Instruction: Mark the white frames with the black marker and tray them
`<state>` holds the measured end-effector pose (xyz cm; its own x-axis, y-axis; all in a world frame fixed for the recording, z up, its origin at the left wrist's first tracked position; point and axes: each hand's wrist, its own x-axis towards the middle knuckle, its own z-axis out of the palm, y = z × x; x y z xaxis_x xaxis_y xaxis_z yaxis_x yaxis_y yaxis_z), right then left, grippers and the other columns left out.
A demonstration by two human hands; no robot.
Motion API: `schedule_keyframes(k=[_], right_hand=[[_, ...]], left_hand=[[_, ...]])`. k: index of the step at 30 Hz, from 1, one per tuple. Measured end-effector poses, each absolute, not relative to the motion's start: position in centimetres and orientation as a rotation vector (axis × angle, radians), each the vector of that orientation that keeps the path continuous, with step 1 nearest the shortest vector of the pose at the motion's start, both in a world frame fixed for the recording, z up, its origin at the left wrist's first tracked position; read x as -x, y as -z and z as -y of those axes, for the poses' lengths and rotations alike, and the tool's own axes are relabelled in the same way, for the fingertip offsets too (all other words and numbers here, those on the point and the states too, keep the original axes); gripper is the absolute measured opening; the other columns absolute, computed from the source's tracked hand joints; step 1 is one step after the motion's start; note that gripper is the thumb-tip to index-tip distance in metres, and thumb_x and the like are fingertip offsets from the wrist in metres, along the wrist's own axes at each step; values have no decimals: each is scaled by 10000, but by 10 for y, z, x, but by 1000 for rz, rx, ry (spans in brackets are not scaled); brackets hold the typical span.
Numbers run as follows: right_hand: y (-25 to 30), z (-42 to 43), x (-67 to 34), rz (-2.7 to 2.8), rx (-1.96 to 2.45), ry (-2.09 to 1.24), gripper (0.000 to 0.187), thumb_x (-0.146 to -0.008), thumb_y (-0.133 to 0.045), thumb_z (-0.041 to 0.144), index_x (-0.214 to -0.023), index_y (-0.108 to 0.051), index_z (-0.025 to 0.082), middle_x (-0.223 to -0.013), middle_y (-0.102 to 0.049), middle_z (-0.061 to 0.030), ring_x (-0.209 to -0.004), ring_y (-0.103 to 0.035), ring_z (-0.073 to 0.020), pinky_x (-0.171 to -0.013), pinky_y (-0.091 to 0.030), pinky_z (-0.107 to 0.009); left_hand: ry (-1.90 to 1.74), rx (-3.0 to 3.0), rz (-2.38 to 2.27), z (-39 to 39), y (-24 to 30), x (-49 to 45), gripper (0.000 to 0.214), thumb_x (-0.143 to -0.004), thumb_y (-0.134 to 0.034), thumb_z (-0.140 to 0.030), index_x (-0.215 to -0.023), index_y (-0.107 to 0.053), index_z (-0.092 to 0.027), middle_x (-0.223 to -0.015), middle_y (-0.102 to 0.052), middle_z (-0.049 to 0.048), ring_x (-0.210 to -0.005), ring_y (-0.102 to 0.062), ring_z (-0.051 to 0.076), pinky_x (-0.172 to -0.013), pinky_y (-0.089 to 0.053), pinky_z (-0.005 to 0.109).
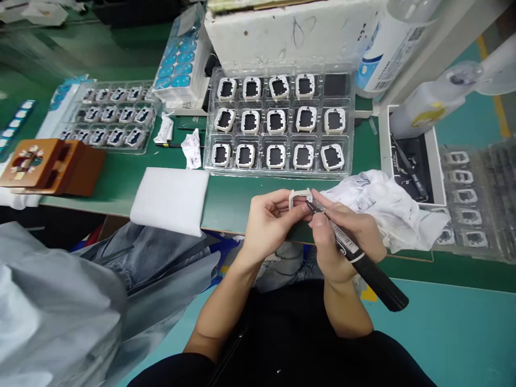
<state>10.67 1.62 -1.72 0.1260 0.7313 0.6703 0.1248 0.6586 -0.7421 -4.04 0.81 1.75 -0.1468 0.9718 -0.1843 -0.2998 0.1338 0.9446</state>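
My left hand (269, 221) is closed on a small white square frame part (299, 197), pinched between fingers and thumb at the near edge of the green table. My right hand (342, 236) grips a black marker pen (363, 263), with its tip touching the frame's inner edge. Both hands meet just in front of a clear plastic tray (279, 169) that holds several similar white frame parts with dark centres in rows; one cell at its top right holds no white frame.
A crumpled white cloth (387, 207) lies right of my hands. A white foam pad (171, 199) sits left. A second clear tray (110, 115) of parts, a brown wooden fixture (52, 164), a white box (411, 161) and white bottles (387, 48) surround them.
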Motion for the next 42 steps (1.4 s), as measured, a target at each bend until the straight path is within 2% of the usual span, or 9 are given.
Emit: schedule_keyframes(k=[5,11,16,25,32,37,42], right_hand=[[18,-15,-106,1420,824,-448,162,-1098,-918,211,-1205,-840,304,-1033,-922,5,-1001,-995,-316,-1047,-904,-565],[7,-18,-103,1459,855,-399,154,-1098,-873,193,-1166,-816,318,-948,-910,17,-977,-1001,-325,-936,-911,-520],[6,-19,-103,1473,853,-379,181,-1084,-869,165,-1172,-817,314,-958,-923,10,-975,-1002,-313,-925,-905,-475],[9,-18,-101,1461,902,-359,120,-1116,-855,209,-1123,-794,312,-956,-913,4,-974,-997,-316,-852,-893,-470],[12,-16,-103,1468,911,-408,119,-1116,-881,213,-1145,-809,303,-1029,-945,-16,-1035,-1005,-322,-888,-880,-454],[12,-16,-103,1469,931,-409,120,-1117,-868,217,-1159,-817,318,-1093,-965,-20,-1056,-1006,-320,-886,-879,-459],[10,-18,-105,1520,880,-354,217,-1080,-880,150,-1200,-813,318,-1031,-946,6,-1054,-1007,-309,-892,-871,-409]], left_hand=[[-1360,-789,-1211,-4,-17,34,360,-832,-1199,-551,-900,-977,-276,-950,-942,55,-876,-888,270,-887,-790,416],[-1380,-860,-1302,-1,-13,31,365,-878,-1163,-579,-883,-960,-276,-907,-911,46,-835,-829,241,-814,-728,365],[-1388,-877,-1303,0,-13,31,332,-885,-1164,-538,-880,-960,-277,-890,-900,35,-823,-803,226,-802,-709,344],[-1391,-910,-1303,-1,-11,31,329,-910,-1141,-563,-905,-965,-284,-922,-914,39,-836,-809,231,-810,-704,351],[-1389,-924,-1329,-1,-10,30,347,-915,-1125,-574,-910,-953,-273,-930,-912,43,-861,-822,239,-827,-708,351],[-1381,-932,-1364,0,-9,28,272,-957,-1069,-523,-922,-939,-287,-944,-913,33,-866,-818,240,-822,-706,356],[-1381,-988,-1400,3,-5,27,223,-981,-1040,-446,-925,-920,-268,-870,-861,10,-794,-748,208,-749,-642,322]])
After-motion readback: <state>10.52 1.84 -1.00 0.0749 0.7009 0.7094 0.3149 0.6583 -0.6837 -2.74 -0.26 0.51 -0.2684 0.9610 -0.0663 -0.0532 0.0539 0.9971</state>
